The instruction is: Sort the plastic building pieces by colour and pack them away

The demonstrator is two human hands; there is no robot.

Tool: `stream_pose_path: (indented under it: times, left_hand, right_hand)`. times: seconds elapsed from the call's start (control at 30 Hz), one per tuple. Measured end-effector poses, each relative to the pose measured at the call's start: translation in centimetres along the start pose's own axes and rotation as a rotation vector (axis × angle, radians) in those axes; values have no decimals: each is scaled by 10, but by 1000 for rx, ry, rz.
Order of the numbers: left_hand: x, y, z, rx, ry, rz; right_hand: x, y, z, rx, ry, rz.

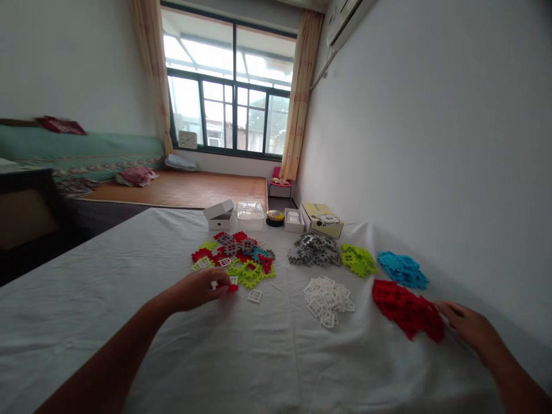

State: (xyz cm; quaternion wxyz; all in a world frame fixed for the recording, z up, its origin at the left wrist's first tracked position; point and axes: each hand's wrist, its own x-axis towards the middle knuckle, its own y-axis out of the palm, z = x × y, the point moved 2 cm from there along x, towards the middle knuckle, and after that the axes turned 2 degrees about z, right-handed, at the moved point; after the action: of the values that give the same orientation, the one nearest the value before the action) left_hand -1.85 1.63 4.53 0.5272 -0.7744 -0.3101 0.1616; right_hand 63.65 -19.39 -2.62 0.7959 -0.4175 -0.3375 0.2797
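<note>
My left hand [202, 287] rests on the white cloth with its fingers curled over a small red and white plastic tile [232, 284], just in front of a mixed heap of red, grey, green and white tiles [235, 259]. A loose white tile [255, 296] lies beside it. My right hand [468, 325] lies flat with fingers stretched out at the near edge of the red tile pile [405, 307]. Sorted piles lie between: white [328, 296], grey [314, 251], lime green [357, 259] and blue [403, 269].
The white cloth [129, 299] covers the whole table. At its far edge stand an open white box [219, 214], a clear plastic tub [250, 215], a black-and-yellow round tin [275, 217], a small white box [294, 220] and a yellow carton [322, 219]. A wall runs along the right.
</note>
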Motion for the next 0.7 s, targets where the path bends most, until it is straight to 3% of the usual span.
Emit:
stream_pose_path:
  times: [0.07, 0.13, 0.23, 0.3, 0.37, 0.47, 0.57, 0.7]
  left_hand:
    - [0, -7, -2, 60, -84, -106]
    - [2, -17, -4, 106, -146, -223]
    - [11, -31, -6, 106, -182, -312]
    - [23, -32, -5, 76, -172, -321]
    - [36, -22, 1, 35, -167, -336]
    - [47, 6, 13, -47, -209, -378]
    - [43, 34, 25, -106, -239, -396]
    - [31, 45, 31, -116, -240, -367]
  right_hand:
    - [9, -1, 13, -42, -2, -50]
    - [12, -3, 49, -19, -66, -121]
    - [-4, 0, 146, 97, -273, -126]
    - [-27, 13, 226, 252, -466, 57]
    - [-51, 34, 300, 340, -635, 261]
    - [-77, 76, 382, 309, -866, 355]
    - [-83, 121, 422, 208, -904, 326]
    - [-78, 162, 433, 160, -839, 310]
